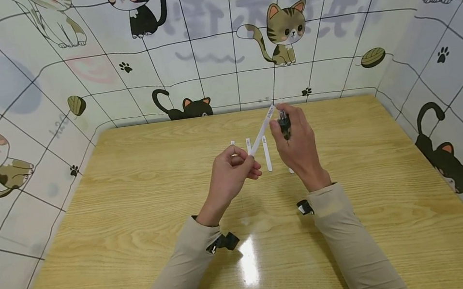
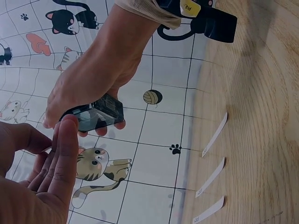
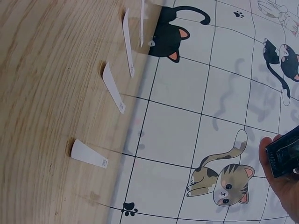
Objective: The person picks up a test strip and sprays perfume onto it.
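In the head view my left hand (image 1: 233,167) pinches the lower end of a white paper strip (image 1: 262,129) with small print at its tip. The strip slants up to the right, its printed end close to my right hand (image 1: 302,147). That hand grips a small dark glass perfume bottle (image 1: 284,125), fingers wrapped round it. In the left wrist view the bottle (image 2: 100,115) shows as a see-through dark block above the left fingertips. The right wrist view has the bottle (image 3: 285,151) at its right edge, partly cut off.
Several more printed white strips lie in a row near the table's (image 1: 135,215) far edge, one strip (image 1: 266,154) just below the hands, another strip (image 3: 91,154) nearest the right wrist camera. A cat-patterned cloth (image 1: 218,43) stands behind and along both sides.
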A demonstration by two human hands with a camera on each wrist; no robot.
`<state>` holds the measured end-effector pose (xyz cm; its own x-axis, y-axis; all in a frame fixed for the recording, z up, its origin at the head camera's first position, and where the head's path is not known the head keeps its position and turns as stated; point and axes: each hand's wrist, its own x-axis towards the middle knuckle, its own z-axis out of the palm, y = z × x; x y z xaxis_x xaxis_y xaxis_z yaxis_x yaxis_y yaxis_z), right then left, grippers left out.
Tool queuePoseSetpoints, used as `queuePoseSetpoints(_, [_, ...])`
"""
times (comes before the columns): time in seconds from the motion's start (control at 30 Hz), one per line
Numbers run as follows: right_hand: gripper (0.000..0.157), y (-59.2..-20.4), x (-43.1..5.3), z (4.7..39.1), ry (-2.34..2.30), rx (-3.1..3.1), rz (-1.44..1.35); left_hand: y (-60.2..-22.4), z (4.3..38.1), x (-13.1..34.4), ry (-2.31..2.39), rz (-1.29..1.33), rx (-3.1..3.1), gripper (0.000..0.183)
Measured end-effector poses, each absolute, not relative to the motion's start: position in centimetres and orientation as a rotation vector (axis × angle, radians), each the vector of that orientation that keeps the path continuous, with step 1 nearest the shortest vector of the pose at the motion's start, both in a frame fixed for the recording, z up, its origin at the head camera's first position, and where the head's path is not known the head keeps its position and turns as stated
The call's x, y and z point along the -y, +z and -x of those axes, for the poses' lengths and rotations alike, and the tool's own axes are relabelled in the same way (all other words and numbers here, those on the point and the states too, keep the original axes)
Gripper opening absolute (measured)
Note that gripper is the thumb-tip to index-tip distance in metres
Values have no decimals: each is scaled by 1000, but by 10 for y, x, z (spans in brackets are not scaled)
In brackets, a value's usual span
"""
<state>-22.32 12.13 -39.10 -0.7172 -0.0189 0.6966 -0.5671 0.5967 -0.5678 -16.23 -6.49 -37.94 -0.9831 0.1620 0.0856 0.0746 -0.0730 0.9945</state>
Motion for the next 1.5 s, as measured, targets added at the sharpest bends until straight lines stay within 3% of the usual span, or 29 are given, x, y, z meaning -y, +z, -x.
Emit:
queuePoseSetpoints(0.2, [46,-389,-120,223,1070,2203,-449,-377,162,67,2246,-265,-2103,5])
queuePoseSetpoints(0.53, [76,-384,-133,225,1306,2215,-283,-376,176,86,2353,-129,-2096,7])
queuePoseSetpoints(0.9, [83,-372,-170,227,1427,2311,-213,-378,194,128,2485,190,-2157,14])
queuePoseSetpoints(1.5, [90,-382,-226,234,1374,2609,-247,-406,214,145,2572,372,-2069,13])
